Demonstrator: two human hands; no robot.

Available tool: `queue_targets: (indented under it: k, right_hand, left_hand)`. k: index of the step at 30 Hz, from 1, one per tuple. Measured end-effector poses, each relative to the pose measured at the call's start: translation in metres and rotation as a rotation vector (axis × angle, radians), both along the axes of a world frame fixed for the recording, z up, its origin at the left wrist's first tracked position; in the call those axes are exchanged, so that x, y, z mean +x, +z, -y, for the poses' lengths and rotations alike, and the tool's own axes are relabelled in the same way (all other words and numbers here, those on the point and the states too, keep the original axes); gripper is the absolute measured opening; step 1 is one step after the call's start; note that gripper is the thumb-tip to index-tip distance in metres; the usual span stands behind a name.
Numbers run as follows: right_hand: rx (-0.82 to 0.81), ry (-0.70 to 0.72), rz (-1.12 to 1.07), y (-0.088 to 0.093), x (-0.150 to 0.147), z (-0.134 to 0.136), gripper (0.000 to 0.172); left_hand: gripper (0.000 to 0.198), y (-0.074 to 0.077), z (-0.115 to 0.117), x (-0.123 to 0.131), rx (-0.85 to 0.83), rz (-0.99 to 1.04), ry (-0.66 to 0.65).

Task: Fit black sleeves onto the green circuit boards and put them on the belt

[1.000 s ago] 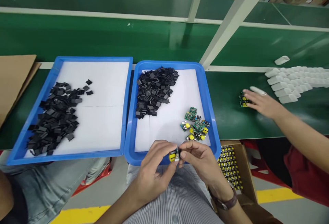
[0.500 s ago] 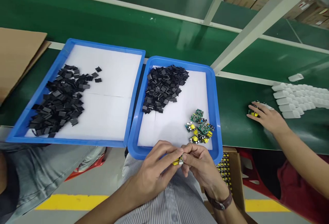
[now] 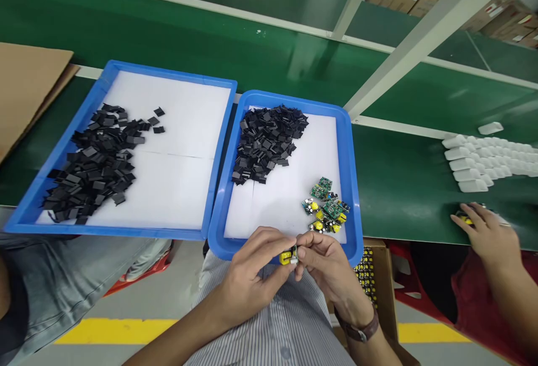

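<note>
My left hand (image 3: 254, 273) and my right hand (image 3: 325, 270) meet over my lap at the near rim of the right blue tray (image 3: 351, 186). Both pinch one small circuit board with yellow parts (image 3: 287, 256) between their fingertips. Just beyond, inside the tray, lies a small cluster of green circuit boards (image 3: 325, 206). A heap of black square pieces (image 3: 269, 139) fills the tray's far end.
A second blue tray (image 3: 63, 147) on the left holds more black pieces (image 3: 94, 167). White plastic housings (image 3: 490, 156) lie on the green belt at right, where another person's hand (image 3: 487, 234) rests. A cardboard box of yellow-topped boards (image 3: 370, 276) stands by my right knee. Brown cardboard (image 3: 25, 91) lies far left.
The other person's hand has drawn back along the belt toward the near edge. My hands stay together on the board, turning it slightly. The camera view has tilted.
</note>
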State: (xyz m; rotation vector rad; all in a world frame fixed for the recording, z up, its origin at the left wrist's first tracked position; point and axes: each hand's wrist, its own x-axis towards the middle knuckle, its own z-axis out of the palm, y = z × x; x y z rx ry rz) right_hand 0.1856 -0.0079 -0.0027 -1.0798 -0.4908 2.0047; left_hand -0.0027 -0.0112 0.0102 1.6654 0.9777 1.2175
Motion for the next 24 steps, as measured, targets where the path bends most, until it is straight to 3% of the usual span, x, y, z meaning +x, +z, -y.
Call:
queue_targets:
  k: [9,13,16,20,24]
  right_hand:
    - [0.042,0.091,0.044,0.001,0.004,-0.004,0.025]
    - [0.105,0.091,0.113,0.001,0.000,-0.005,0.023]
    - [0.321,-0.006,0.318,0.005,-0.009,0.001,0.019]
    - [0.705,-0.103,0.665,0.013,-0.019,0.012,0.035]
    - [0.791,-0.063,0.699,0.016,-0.023,0.013,0.039]
  left_hand:
    - [0.056,-0.002,0.003,-0.003,0.071,-0.013,-0.020]
    - [0.049,-0.008,0.003,-0.003,-0.054,-0.008,0.010]
    - [0.041,-0.012,0.004,-0.002,-0.165,0.046,0.129]
    - [0.039,-0.014,0.005,-0.002,-0.197,0.099,0.202]
    - [0.043,-0.015,0.005,-0.004,-0.149,0.074,0.196]
